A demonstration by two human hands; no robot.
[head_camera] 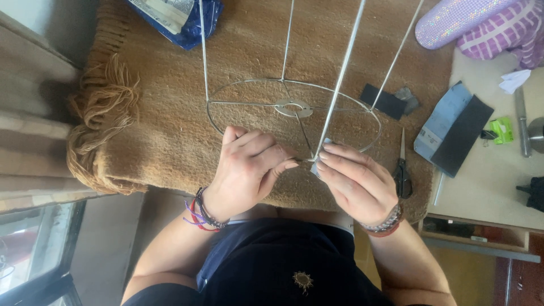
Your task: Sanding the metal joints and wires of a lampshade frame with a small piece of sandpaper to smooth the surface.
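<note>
A bare metal wire lampshade frame (292, 107) stands on a brown woven rug (170, 113), its round ring with a centre washer facing me and its thin struts running up out of view. My left hand (243, 173) pinches the ring's near edge where a strut joins it. My right hand (354, 181) holds a small pale grey piece (324, 148) against that same joint, fingers closed around it. Both wrists wear bracelets.
Black-handled scissors (402, 170) lie on the rug right of my right hand. Dark sheets (462, 133), a green small item (501, 129) and a metal tool (521, 122) rest on the table at right. A blue packet (181, 17) lies top left; purple cloth (487, 25) top right.
</note>
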